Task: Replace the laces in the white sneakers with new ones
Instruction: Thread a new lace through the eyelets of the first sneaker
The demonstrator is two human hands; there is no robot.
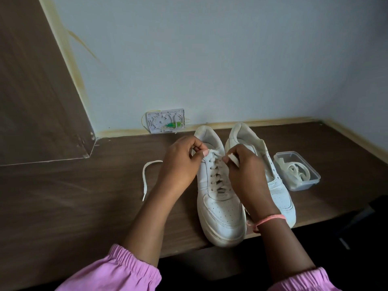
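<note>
My left hand (180, 162) and right hand (244, 164) each pinch an end of the lace (216, 175) at the top eyelets of the left sneaker (220, 211) on the counter (84, 196). The risk I see is uneven pulling, which could leave one end too short to tie.

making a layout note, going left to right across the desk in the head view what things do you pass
loose lace → left hand → laced sneaker → right hand → second sneaker → clear plastic box holding coiled laces
</note>
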